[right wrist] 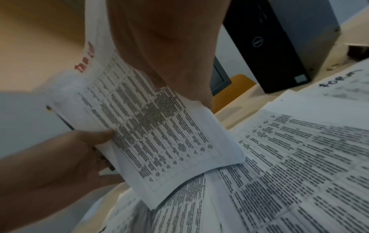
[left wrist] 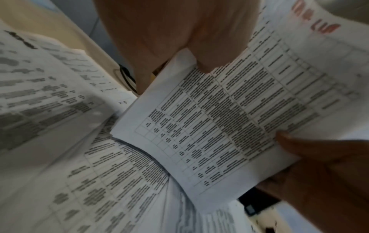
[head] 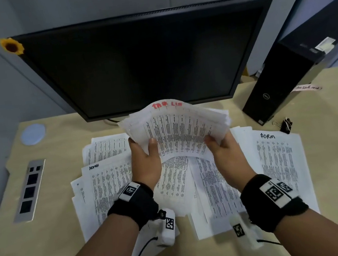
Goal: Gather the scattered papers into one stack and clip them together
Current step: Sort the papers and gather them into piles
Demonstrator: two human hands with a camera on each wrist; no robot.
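I hold a sheaf of printed papers (head: 177, 131) with red writing on its top sheet, lifted off the desk in front of the monitor. My left hand (head: 144, 148) grips its left edge, thumb on top. My right hand (head: 217, 143) grips the right edge the same way. The left wrist view shows my left thumb (left wrist: 205, 67) pressing on the sheaf (left wrist: 229, 118). In the right wrist view my right thumb (right wrist: 203, 97) lies on the same sheaf (right wrist: 159, 134). More papers lie scattered below, one marked ADMIN (head: 105, 182), one marked FORM (head: 278, 154). Black binder clips (head: 286, 124) lie at the right.
A dark monitor (head: 142, 61) stands just behind the sheaf. A black PC tower (head: 284, 78) is at the back right, near the clips. A socket panel (head: 29, 189) and a round pale coaster (head: 33, 134) sit at the desk's left.
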